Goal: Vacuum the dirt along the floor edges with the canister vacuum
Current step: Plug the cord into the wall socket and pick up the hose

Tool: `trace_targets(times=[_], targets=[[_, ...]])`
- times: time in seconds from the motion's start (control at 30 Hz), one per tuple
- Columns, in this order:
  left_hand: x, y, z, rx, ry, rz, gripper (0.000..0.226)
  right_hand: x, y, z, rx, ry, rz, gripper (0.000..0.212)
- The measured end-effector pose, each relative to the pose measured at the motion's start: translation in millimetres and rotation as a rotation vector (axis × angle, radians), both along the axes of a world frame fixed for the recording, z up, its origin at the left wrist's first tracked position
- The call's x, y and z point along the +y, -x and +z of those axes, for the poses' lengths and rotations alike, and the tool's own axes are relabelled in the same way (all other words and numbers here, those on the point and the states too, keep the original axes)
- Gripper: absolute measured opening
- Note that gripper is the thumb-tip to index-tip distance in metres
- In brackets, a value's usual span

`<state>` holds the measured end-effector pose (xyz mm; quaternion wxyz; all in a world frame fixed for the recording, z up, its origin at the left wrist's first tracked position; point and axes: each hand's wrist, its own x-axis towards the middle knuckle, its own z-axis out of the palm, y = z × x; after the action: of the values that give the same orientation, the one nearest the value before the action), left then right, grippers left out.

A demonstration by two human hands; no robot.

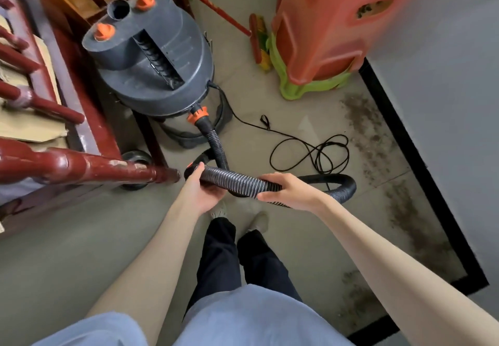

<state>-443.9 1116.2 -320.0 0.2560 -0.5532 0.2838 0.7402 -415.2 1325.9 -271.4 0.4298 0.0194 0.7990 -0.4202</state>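
Both hands, left hand [201, 193] & right hand [286, 191], are gripping the hose [237, 180] w/ curled fingers just in front of the canister vacuum [154, 59]; should be swinging the nozzle end toward the dirt [370, 129] right of it, avoiding kinks.

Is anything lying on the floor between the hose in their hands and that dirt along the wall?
Mostly no. The hose loops toward the dirt over bare floor; only the loose black cord lies coiled just short of it.
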Motion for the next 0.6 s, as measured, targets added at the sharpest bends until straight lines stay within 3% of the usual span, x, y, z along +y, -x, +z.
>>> trace_targets(times=[0.13,0.3,0.43,0.6], targets=[[2.4,-7.5,-16.3,-0.118,0.019,-0.013,0.03,-2.1,1.6,-14.7,-0.064,-0.037,0.06,0.037],[-18.7,-21.3,-17.3,-0.222,0.09,0.046,0.026,-24.4,2.5,-23.7,-0.104,-0.082,0.174,0.046],[-28.1,-27.5,1.4,-0.103,0.109,0.166,0.031,-27.2,12.9,-12.7,-0.065,-0.077,0.192,0.046],[-19.8,-27.4,47.7,0.056,0.114,0.144,0.035,-13.6,25.6,18.1,-0.092,0.08,0.019,0.032]])
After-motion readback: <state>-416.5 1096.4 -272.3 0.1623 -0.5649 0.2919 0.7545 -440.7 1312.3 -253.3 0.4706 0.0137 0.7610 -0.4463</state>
